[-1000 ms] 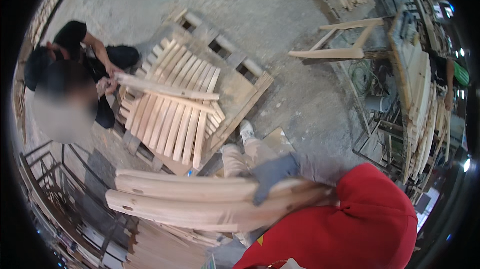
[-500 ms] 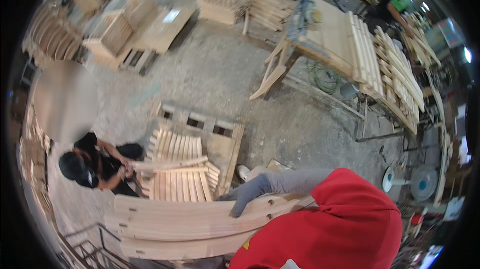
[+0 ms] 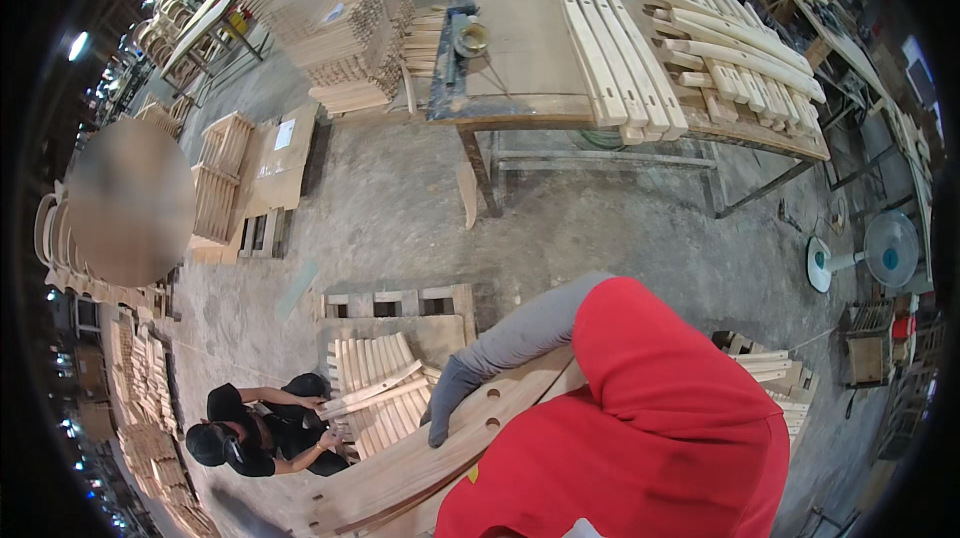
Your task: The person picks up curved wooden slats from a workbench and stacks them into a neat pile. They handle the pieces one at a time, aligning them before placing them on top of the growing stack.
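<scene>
Several long curved wooden boards (image 3: 420,468) with round holes are stacked against the wearer's front, running from the lower left up under a red sleeve (image 3: 650,418). One gloved hand (image 3: 450,398), grey from the cuff down, lies across the top board's upper edge, fingers curled over it in a closed grip. From this view I cannot tell with certainty which arm it is; it reads as the left hand. The other hand is hidden behind the red sleeve, so I cannot say whether it grips the boards.

Just beyond the boards' far end, a person in black (image 3: 255,428) crouches on the concrete floor (image 3: 400,208), both hands on a slat (image 3: 375,393) lying on a pallet (image 3: 400,338) loaded with fanned slats. Further off stands a bench (image 3: 520,48) carrying more pale slats, and a fan (image 3: 880,253) sits at right.

Risks, as judged: the stack is long and held visibly at one point only, so the boards could slide over one another or tip downward at the free end. That end sits near the crouching person; a slip or a turn of the body could swing it into them or onto the pallet.
</scene>
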`<state>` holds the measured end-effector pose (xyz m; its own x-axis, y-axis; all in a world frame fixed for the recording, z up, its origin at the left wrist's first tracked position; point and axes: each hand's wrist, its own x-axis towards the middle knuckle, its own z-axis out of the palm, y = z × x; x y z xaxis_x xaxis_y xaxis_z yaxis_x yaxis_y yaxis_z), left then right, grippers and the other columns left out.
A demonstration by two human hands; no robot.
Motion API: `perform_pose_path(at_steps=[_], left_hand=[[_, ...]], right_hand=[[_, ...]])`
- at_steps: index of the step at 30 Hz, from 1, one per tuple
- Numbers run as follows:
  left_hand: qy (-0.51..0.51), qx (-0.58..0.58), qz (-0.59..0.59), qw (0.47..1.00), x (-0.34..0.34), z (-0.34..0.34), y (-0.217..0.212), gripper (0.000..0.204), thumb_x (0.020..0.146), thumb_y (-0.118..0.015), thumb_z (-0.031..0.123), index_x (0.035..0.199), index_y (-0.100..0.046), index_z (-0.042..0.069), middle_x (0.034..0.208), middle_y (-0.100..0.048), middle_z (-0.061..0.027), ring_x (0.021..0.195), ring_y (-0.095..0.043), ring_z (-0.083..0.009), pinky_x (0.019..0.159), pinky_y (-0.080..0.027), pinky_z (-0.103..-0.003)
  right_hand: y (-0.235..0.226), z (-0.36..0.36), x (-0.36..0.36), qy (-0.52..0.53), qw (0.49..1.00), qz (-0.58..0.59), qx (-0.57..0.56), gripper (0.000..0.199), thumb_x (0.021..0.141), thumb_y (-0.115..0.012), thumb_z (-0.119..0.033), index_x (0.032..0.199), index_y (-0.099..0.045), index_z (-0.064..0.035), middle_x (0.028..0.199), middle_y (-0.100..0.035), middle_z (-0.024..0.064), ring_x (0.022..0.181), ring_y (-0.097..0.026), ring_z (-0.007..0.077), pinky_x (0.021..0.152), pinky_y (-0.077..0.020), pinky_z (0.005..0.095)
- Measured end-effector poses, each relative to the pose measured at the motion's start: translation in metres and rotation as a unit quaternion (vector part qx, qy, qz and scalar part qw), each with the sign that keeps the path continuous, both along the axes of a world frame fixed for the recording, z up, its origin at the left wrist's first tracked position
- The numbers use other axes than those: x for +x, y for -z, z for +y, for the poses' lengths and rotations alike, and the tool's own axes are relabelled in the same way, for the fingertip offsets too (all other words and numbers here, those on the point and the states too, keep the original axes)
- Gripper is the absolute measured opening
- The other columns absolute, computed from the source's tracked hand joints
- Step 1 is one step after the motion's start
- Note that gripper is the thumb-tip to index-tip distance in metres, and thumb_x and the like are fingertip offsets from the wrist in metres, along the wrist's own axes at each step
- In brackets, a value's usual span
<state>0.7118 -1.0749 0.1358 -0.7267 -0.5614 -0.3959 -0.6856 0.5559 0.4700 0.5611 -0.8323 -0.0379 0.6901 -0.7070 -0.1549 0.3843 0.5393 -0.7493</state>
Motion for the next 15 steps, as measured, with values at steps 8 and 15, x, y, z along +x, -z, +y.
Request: perform_pose_path(at_steps=[8, 15], left_hand=[[0.247, 0.48, -0.409, 0.735, -0.097, 0.103, 0.151, 0.067, 0.089, -0.046, 0.057, 0.129, -0.05, 0.003, 0.125, -0.056, -0.013, 0.115, -0.054, -0.0229, 0.1, -0.041, -0.033], [0.129, 0.506, -0.227, 0.822, -0.178, 0.205, 0.219, 0.067, 0.089, -0.046, 0.058, 0.129, -0.05, 0.003, 0.125, -0.056, -0.0129, 0.114, -0.055, -0.0228, 0.099, -0.042, -0.033]], right_hand=[[-0.024, 0.067, -0.071, -0.054, 0.995, 0.076, -0.035, 0.071, 0.083, -0.064, -0.043, 0.136, -0.041, -0.0017, 0.127, -0.053, 0.0134, 0.113, -0.054, 0.0222, 0.095, -0.0431, 0.0353], [-0.08, 0.138, -0.142, -0.07, 0.934, 0.348, -0.037, 0.069, 0.083, -0.061, -0.048, 0.13, -0.046, 0.0004, 0.124, -0.055, 0.0166, 0.112, -0.055, 0.0259, 0.093, -0.0437, 0.037]])
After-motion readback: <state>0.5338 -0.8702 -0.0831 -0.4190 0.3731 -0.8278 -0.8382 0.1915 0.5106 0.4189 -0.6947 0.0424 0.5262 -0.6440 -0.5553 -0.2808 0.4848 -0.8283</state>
